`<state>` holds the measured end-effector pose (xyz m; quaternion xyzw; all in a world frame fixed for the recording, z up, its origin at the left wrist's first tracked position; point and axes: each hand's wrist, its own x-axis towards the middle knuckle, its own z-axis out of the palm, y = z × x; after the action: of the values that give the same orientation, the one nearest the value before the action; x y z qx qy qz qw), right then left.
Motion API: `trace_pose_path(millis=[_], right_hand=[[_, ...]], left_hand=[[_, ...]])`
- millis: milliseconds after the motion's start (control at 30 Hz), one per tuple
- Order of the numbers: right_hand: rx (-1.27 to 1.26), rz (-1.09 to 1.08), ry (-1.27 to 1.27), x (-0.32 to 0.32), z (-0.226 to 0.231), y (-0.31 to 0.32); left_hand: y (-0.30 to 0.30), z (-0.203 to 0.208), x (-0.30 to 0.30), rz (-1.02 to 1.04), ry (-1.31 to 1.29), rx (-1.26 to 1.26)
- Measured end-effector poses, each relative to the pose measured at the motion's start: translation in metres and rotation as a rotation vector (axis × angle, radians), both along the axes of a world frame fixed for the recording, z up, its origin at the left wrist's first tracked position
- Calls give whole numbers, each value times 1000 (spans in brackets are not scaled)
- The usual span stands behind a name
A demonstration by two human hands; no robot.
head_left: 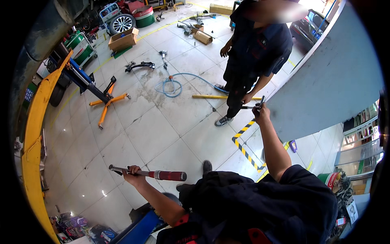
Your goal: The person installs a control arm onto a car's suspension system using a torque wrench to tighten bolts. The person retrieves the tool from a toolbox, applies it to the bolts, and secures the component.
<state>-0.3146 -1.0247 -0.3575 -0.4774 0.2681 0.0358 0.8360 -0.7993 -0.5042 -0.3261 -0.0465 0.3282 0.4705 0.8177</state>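
My left hand [133,177] is closed around the metal shaft of a torque wrench [167,175]. Its red grip points right and its head sticks out to the left, level above the tiled floor. Stretched out to the far right, my right hand [261,112] grips a short metal tool with a dark handle [248,107]; its exact kind is too small to tell. Close to that tool's handle hangs a co-worker's hand [246,99], and whether the two touch cannot be made out. The co-worker [260,53] stands facing me in dark workwear.
A yellow lift post [34,150] rises at left, beside a stand with orange legs [107,101]. A blue air hose [178,83] and a yellow bar [211,96] lie on the floor. A grey panel [329,81] bounds the right; striped tape [239,146] marks the floor.
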Motion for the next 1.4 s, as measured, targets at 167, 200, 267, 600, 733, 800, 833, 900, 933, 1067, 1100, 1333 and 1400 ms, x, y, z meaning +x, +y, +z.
trace_pose_path(millis=[167, 200, 267, 600, 733, 800, 833, 900, 933, 1067, 1100, 1333, 1400], right_hand=[[-78, 19, 84, 15, 29, -3], [-55, 40, 87, 19, 32, 1], [-8, 88, 71, 26, 37, 8], [86, 102, 68, 24, 43, 10], [33, 89, 124, 13, 35, 6], [2, 102, 144, 11, 26, 2], [-3, 113, 151, 12, 24, 4], [-24, 144, 162, 8, 24, 9], [-32, 162, 177, 7, 24, 10], [-51, 205, 190, 5, 15, 7], [-58, 207, 190, 4, 14, 9], [45, 254, 165, -5, 4, 29], [85, 275, 138, -10, 0, 29]], left_hand=[[-8, -4, 27, 64, -45, 8], [-6, -5, 28, 102, -21, 35], [-3, -4, 31, 172, 14, 58], [-3, 7, 33, 290, 44, 82], [3, -7, 28, 278, 70, 158], [-2, -2, 30, 240, 61, 207], [-6, 7, 34, 229, 64, 235], [-15, 26, 33, 202, 104, 298], [-18, 35, 36, 202, 148, 339], [-42, 76, 53, 199, 293, 485], [-49, 90, 57, 201, 314, 513], [-64, 138, 67, 206, 470, 869], [-64, 120, 73, 136, 547, 976]])
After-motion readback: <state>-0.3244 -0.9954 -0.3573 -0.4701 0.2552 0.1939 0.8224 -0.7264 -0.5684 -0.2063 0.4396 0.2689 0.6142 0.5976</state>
